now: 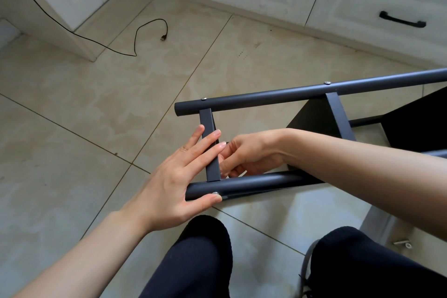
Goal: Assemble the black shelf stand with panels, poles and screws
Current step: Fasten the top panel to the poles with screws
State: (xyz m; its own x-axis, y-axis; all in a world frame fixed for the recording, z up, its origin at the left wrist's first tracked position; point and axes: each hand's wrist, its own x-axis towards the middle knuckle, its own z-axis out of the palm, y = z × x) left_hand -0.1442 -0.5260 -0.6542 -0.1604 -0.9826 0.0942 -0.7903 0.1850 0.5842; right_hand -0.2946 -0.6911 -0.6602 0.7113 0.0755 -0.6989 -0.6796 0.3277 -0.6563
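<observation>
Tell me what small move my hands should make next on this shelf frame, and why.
Probably turn the screw in the near pole tighter. It still stands proud, right by the left hand's thumb, while the far pole's two screws sit flush. The right hand is curled behind the crossbar, seemingly steadying that joint.

black shelf stand (pixel 278 94) on its side, poles screwed to panels

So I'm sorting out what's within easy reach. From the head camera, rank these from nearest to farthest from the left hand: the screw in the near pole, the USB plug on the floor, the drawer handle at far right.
1. Screw in the near pole: at the left hand's thumb tip.
2. USB plug: on the floor, ahead and slightly left.
3. Drawer handle: on the cabinet, far right.
</observation>
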